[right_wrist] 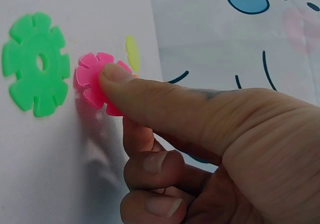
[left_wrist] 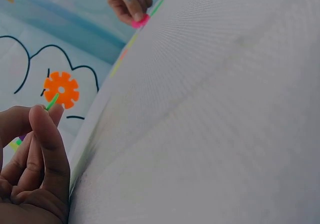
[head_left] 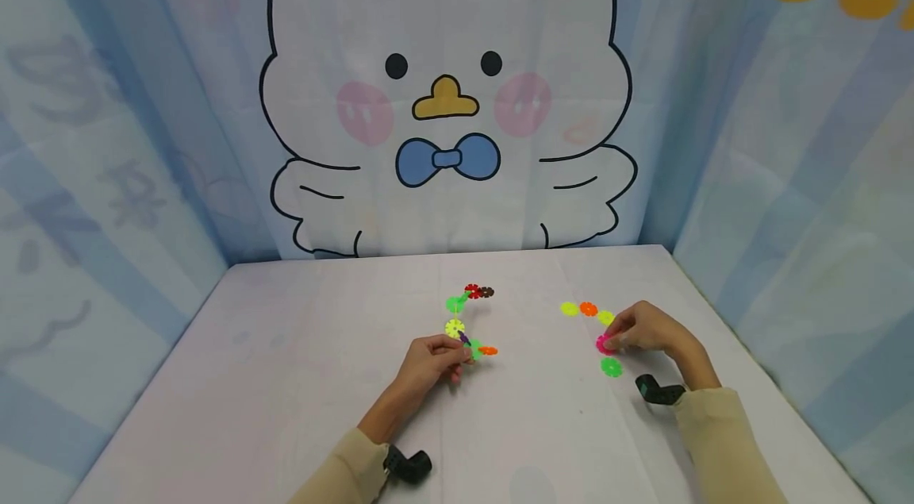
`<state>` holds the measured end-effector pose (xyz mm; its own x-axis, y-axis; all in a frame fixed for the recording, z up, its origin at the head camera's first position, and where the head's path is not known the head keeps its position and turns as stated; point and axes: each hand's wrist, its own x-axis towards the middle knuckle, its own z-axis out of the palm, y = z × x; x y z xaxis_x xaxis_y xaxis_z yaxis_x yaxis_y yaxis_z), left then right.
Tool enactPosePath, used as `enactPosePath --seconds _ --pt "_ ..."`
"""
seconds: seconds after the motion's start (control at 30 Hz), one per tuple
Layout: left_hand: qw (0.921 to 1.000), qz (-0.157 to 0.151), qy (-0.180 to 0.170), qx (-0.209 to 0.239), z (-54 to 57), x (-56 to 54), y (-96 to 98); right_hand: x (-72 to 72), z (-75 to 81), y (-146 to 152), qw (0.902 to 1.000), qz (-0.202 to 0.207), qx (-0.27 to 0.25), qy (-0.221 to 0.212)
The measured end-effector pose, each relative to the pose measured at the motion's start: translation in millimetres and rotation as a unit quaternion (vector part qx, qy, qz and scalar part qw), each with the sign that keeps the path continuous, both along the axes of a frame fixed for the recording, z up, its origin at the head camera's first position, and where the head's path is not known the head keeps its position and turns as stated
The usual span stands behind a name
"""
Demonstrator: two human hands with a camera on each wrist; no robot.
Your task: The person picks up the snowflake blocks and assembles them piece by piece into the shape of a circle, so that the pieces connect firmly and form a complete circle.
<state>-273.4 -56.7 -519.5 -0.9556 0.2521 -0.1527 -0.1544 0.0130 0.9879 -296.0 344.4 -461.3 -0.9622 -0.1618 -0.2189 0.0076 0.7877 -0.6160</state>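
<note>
A chain of notched plastic snowflake discs, joined edge to edge, is in my left hand (head_left: 428,365), which pinches a green disc (left_wrist: 52,101) near the chain's lower end. An orange disc (left_wrist: 61,89) sticks out beyond the fingertips. Further along the chain come a purple disc, a yellow disc (head_left: 455,327), a green disc (head_left: 455,304), a red disc (head_left: 472,291) and a dark brown disc (head_left: 487,292). My right hand (head_left: 646,329) pinches a pink disc (right_wrist: 92,78) between thumb and fingers, just above the table. Beside it a loose green disc (right_wrist: 37,63) lies flat.
Behind the right hand, two yellow discs (head_left: 569,309) and an orange disc (head_left: 589,309) lie on the white table (head_left: 286,377). Printed curtains (head_left: 443,210) stand along the table's back and sides. Each wrist wears a black camera (head_left: 408,464).
</note>
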Motion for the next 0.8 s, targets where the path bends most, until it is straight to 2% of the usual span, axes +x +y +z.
enactPosePath --seconds 0.17,0.33,0.57,0.8 --pt "1.0 -0.001 -0.002 0.002 -0.6 -1.0 0.5 0.2 -0.5 -1 0.9997 -0.018 -0.014 -0.011" --pt "1.0 -0.002 0.002 -0.002 -1.4 -1.9 0.1 -4.2 -4.6 -13 0.996 -0.028 -0.078 -0.035" --pt "0.9999 -0.009 0.009 -0.005 0.3 -0.9 -2.2 -9.2 -10.5 -47 0.9887 0.032 -0.136 -0.052" --pt "0.9997 -0.016 0.016 -0.004 3.1 0.6 -2.1 -6.9 -11.7 -83 0.9809 0.064 -0.174 -0.058"
